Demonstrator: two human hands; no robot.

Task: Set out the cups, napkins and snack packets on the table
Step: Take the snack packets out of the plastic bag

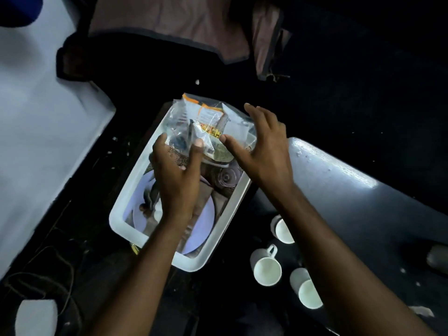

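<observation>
Clear snack packets [206, 124] seemingly between left hand [178, 175] and right hand [261, 151].

Three white cups [267, 270]; one white basket [122, 212]; one plastic bag of packets [206, 122]; two hands.

Dim, underexposed scene with black crushed shadows, glare on the table edge [339, 170], and wide-angle bending at edges.
</observation>
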